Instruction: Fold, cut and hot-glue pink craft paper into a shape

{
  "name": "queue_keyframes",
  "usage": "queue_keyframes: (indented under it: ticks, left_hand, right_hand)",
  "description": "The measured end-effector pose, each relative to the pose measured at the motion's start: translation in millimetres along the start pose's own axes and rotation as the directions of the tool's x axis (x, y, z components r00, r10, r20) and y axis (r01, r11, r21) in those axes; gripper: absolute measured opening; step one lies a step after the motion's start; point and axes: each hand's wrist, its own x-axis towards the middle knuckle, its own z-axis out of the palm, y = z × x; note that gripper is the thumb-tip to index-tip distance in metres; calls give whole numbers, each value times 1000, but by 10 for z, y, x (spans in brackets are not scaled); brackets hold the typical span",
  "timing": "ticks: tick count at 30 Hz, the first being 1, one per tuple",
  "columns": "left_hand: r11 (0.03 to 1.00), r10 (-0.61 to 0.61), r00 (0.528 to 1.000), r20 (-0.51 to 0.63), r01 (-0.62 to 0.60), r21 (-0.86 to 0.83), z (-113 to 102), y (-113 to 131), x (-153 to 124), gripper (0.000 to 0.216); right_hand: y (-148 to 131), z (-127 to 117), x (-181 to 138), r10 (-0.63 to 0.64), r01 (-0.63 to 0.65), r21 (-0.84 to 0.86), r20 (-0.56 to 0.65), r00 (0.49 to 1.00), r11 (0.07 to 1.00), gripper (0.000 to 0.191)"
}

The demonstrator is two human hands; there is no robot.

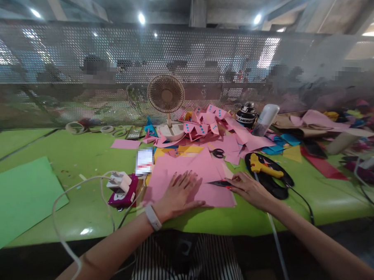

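Note:
My left hand lies flat with fingers spread on a stack of pink paper sheets at the front of the table. Beside it, my right hand grips a pair of scissors with dark blades and some red at the handle. The blades point left across the paper, toward my left hand, and look closed. A second pair of scissors with black handles rests just beyond the sheets. To the right, a yellow glue gun lies on a black tray.
A phone and a purple power block with a white plug stand left of the paper, with loose cables. Behind are a small fan, pink cut-outs and a white bottle. Green sheets lie far left.

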Motion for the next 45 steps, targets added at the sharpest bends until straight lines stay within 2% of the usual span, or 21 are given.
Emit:
queue_keyframes:
  ticks: [5, 12, 18, 24, 32, 40, 45]
  left_hand:
    - [999, -45, 998, 46, 44, 19, -12, -53, -137, 82]
    - [999, -40, 999, 17, 39, 25, 23, -46, -126, 83]
    - [999, -43, 999, 18, 43, 19, 7, -44, -138, 83]
    - [999, -29, 1000, 8, 29, 17, 22, -52, -144, 83]
    - [1000, -31, 999, 21, 31, -1, 27, -60, -154, 85]
    - [1000, -28, 999, 19, 28, -5, 9, -45, -159, 85]
    - [1000, -29, 999, 20, 29, -6, 14, -43, -160, 86]
  right_hand:
    - [-18, 77, 48, -23, 21, -76, -32, 999, 997, 37]
    - [-49, 155, 126, -47, 40, -117, -56, 997, 992, 36]
    - [-45, 101, 80, -79, 76, -76, -40, 996, 994, 35]
    - [-87, 67, -3, -87, 84, -33, -90, 992, 996, 36]
    - [-192, 121, 141, -86, 95, 68, -122, 989, 993, 32]
    - [-165, 107, 83, -145, 155, 83, -118, 982, 984, 32]
    - [-212, 117, 82, -129, 138, 75, -122, 984, 988, 32]
